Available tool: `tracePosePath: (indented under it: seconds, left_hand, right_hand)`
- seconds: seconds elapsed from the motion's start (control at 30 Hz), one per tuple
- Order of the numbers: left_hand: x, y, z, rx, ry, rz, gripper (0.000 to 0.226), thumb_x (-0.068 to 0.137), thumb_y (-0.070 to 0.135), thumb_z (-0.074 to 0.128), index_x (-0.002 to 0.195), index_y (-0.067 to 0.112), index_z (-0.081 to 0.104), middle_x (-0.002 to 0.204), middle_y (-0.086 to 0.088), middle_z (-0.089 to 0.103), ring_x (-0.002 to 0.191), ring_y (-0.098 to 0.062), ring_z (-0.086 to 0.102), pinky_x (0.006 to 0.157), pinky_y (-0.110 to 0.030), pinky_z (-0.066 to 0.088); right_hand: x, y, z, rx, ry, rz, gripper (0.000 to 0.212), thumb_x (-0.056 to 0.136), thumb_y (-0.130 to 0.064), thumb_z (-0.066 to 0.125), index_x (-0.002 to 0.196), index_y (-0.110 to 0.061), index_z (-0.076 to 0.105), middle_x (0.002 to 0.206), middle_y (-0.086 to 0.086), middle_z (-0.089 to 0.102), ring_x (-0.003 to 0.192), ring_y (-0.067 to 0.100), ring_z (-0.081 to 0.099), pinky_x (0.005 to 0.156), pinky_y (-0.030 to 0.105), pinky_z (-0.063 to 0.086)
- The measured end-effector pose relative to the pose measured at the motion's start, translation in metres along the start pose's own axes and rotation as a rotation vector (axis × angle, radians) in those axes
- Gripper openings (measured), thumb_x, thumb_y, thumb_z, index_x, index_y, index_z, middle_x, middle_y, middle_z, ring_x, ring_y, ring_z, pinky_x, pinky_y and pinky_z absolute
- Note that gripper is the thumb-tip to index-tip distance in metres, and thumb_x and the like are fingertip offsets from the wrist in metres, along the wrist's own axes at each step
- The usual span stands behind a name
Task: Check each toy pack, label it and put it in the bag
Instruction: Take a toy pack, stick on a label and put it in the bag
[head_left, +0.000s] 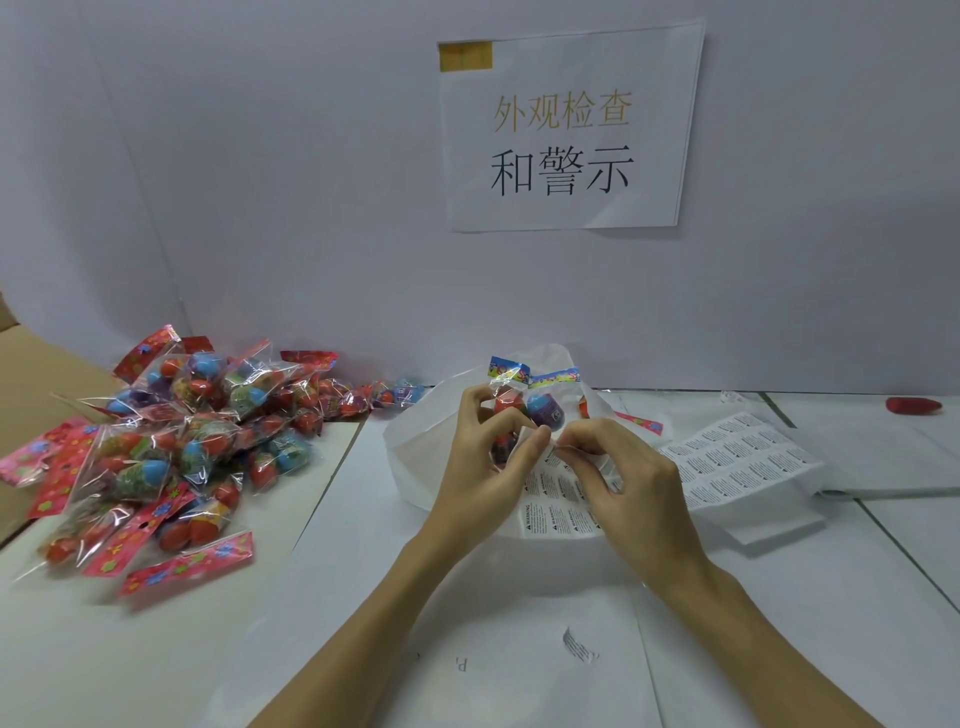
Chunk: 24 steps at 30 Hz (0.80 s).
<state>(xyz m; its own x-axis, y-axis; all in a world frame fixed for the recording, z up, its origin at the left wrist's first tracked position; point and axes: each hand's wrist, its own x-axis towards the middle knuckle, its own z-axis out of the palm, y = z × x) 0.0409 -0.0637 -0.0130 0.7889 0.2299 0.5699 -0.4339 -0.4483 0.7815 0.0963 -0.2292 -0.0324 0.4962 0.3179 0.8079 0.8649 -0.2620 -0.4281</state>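
Note:
My left hand (480, 462) grips a clear toy pack (519, 400) with red and blue egg-shaped toys and a blue header card, held upright over the white bag (415, 447). My right hand (618, 467) pinches a small white warning label at its fingertips, touching the pack's lower edge. A sheet of warning labels (558, 514) lies under both hands. A pile of several toy packs (171, 447) with red header cards lies at the left.
More label sheets (743, 462) lie to the right. A red object (913, 405) sits at the far right by the wall. A cardboard box flap (31, 364) is at the far left. A loose label (579, 644) lies near the front. A paper sign (563, 135) hangs on the wall.

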Motion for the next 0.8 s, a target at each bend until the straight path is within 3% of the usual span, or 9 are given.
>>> tracePosePath:
  seconds: [0.37, 0.57, 0.8]
  left_hand:
    - [0.0000, 0.0024, -0.0005, -0.017, -0.002, -0.019, 0.016, 0.099, 0.018, 0.069, 0.085, 0.026, 0.069, 0.124, -0.003, 0.047, 0.112, -0.014, 0.059, 0.086, -0.018, 0.048]
    - [-0.0011, 0.0026, -0.0002, 0.005, 0.006, -0.045, 0.018, 0.099, 0.016, 0.070, 0.081, 0.017, 0.068, 0.121, -0.003, 0.048, 0.110, -0.012, 0.059, 0.086, -0.017, 0.047]
    - [-0.0006, 0.0024, 0.0011, 0.037, 0.021, -0.054, 0.024, 0.099, 0.020, 0.069, 0.076, 0.018, 0.063, 0.120, -0.004, 0.049, 0.108, -0.013, 0.059, 0.084, -0.016, 0.045]
  right_hand:
    - [0.0000, -0.0003, 0.0003, 0.014, -0.010, -0.003, 0.010, 0.095, -0.016, 0.075, 0.104, -0.017, 0.072, 0.095, -0.012, 0.069, 0.089, 0.005, 0.067, 0.080, 0.023, 0.054]
    - [0.0001, 0.0010, 0.0005, 0.052, -0.048, 0.039, 0.015, 0.092, -0.010, 0.078, 0.103, -0.017, 0.072, 0.096, -0.014, 0.070, 0.091, 0.003, 0.068, 0.081, 0.016, 0.053]
    - [-0.0023, 0.0042, 0.0016, 0.010, -0.047, 0.013, 0.013, 0.096, -0.018, 0.074, 0.104, -0.023, 0.066, 0.093, -0.016, 0.067, 0.086, 0.003, 0.065, 0.080, 0.012, 0.048]
